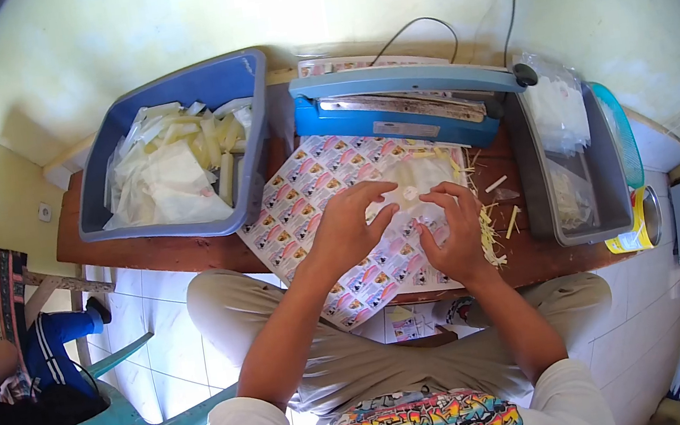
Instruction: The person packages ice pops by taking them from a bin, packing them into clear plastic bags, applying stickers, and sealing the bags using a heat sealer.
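While pale walls (185, 34) rise behind, printed paper (383, 272) overlies the wooden table (529, 255).

The tub (186, 230) is made of smooth plastic, the table (69, 217) of wood. Printed paper (294, 193) is topped by a bag (428, 172), seemingly of thin, clear plastic.

A: What lies before you?
B: Before me, on the table (69, 223), the paper sheet (303, 196); behind it, the sealer (398, 128).
A: Left and right?
B: Left, a tub (165, 232) containing packets (178, 173); right, a bin (599, 230) containing bags (558, 108).
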Demonstrator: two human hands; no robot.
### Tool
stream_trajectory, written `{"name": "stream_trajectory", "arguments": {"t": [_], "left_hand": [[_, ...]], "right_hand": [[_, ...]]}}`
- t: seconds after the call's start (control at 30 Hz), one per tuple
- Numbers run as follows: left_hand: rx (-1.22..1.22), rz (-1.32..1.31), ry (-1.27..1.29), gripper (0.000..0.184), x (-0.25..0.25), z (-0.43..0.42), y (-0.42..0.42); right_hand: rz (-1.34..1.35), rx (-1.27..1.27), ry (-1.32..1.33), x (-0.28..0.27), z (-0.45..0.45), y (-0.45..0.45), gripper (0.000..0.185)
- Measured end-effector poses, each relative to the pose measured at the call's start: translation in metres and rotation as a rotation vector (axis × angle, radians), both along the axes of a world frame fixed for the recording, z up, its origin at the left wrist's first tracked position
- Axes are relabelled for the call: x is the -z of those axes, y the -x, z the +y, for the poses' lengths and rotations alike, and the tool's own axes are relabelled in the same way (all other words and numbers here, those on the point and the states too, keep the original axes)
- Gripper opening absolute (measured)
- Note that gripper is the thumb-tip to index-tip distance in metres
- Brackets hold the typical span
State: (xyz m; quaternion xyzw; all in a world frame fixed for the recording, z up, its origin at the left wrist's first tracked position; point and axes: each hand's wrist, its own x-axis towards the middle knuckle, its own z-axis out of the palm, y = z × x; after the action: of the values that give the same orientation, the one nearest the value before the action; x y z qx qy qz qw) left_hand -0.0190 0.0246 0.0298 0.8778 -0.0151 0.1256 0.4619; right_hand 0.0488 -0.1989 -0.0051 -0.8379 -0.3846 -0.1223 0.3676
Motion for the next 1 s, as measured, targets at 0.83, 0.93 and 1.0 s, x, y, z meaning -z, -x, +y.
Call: {"name": "stream_trajectory", "arguments": {"t": [0.83,0.93,1.0], "left_hand": [[-0.843,0.031,-0.175,0.035,-0.03,0.236,0.012],[-0.874,0.143,-0.25,0.036,-0.015,0.248,0.019],[-0.794,0.221,-0.339,0.037,-0.009,0.253,0.029]], "right_hand": [[0.013,-0.748,0.141,-0.069,0.356,-0.074,0.029],[-0.023,-0.694,0.408,-0.062,0.374,-0.08,0.029],[0.022,-0.647,0.656,-0.065,0.382,-0.076,0.033]]}}
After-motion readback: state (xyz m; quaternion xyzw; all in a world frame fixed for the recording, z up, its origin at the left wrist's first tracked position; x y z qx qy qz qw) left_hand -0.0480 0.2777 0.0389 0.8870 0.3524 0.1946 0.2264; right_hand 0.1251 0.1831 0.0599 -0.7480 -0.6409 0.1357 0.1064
